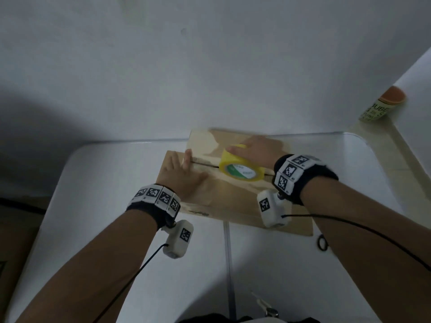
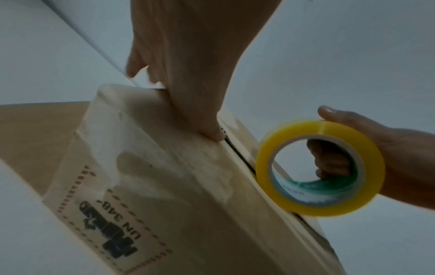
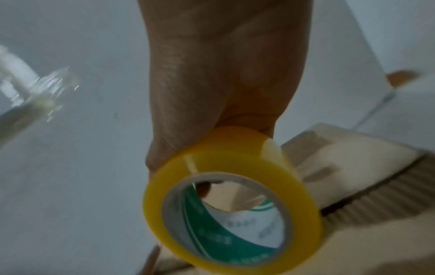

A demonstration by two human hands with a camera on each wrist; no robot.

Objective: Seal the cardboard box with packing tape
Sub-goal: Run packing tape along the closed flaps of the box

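Box (image 1: 224,201) | left hand (image 1: 179,176) flat on flap | right hand (image 1: 256,150) gripping tape roll (image 1: 241,166)

We see a flat tan cardboard box (image 1: 233,201) with pale, glossy strips of old clear tape across its top and a black printed mark framed by a dashed reddish-brown border, reading "UN 348" in the left wrist view. On it stands a translucent yellow roll of packing tape (image 1: 241,167) whose grey cardboard core carries a green and white label inside. The box lies on a plain white surface (image 1: 116,229) before a white wall (image 1: 210,66). Both wrists wear black bands (image 1: 154,210) set with white tiles bearing black square-code patterns. At the far right we see a pale yellow-green tube with an orange cap (image 1: 382,106) and dark lettering.
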